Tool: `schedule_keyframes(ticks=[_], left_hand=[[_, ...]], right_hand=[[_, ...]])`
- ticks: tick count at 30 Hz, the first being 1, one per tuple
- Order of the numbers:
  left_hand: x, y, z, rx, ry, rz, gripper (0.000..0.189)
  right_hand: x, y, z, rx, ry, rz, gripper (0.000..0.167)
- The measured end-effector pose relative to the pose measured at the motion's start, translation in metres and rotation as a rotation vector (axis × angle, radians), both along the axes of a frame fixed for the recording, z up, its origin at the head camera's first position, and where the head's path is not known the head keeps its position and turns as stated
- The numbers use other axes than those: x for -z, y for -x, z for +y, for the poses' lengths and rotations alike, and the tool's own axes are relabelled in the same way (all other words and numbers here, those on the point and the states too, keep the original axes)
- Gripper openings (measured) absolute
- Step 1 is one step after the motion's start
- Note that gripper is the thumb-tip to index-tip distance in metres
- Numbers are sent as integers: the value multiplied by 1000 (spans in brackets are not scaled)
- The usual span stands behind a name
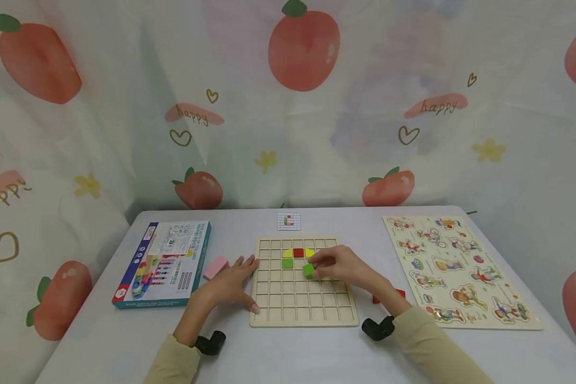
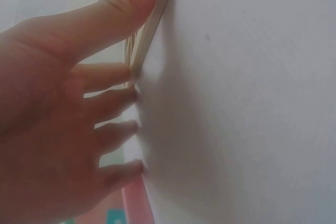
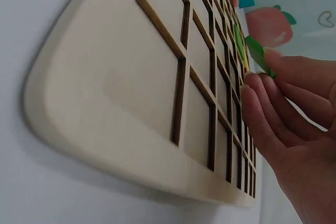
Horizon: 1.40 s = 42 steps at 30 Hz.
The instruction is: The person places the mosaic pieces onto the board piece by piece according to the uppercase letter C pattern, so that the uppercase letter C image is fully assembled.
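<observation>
Box [image 1: 165,261] | pink block [image 1: 216,268] next | left hand [image 1: 226,288] holds nothing, fingers spread, thumb touching the board [image 1: 302,314] | green block [image 1: 309,270] over the board, pinched by right hand [image 1: 343,266] | only from the head view: red block [image 1: 401,293], partly behind right arm [image 1: 389,298], and puzzle [image 1: 461,272]

White table [image 1: 293,354]: grid board [image 1: 288,301], box [image 1: 173,266], puzzle board [image 1: 482,323], card [image 1: 295,228]

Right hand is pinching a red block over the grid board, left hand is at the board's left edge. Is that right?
Not the colour: the block in the right hand is green, not red, as the head view shows. The rest stands: it is over the grid board, and the left hand is at the board's left edge.
</observation>
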<state>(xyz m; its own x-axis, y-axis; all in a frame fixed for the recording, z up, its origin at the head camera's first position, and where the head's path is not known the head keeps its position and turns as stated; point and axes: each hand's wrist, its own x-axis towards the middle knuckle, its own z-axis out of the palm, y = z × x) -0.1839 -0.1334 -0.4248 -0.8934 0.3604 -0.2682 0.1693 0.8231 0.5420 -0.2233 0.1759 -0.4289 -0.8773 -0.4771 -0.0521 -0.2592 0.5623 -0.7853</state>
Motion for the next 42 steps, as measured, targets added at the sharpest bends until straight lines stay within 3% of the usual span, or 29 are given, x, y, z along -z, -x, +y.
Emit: schedule_keyframes(ticks=[18, 34, 42], left_hand=[[0, 0, -1, 2, -14, -28, 109], [0, 1, -1, 12, -6, -20, 108], [-1, 1, -1, 15, -14, -19, 109]], right_hand=[[0, 5, -46, -63, -67, 76, 24], [1, 5, -56, -68, -114, 60, 22], [-1, 1, -42, -87, -101, 78, 22]])
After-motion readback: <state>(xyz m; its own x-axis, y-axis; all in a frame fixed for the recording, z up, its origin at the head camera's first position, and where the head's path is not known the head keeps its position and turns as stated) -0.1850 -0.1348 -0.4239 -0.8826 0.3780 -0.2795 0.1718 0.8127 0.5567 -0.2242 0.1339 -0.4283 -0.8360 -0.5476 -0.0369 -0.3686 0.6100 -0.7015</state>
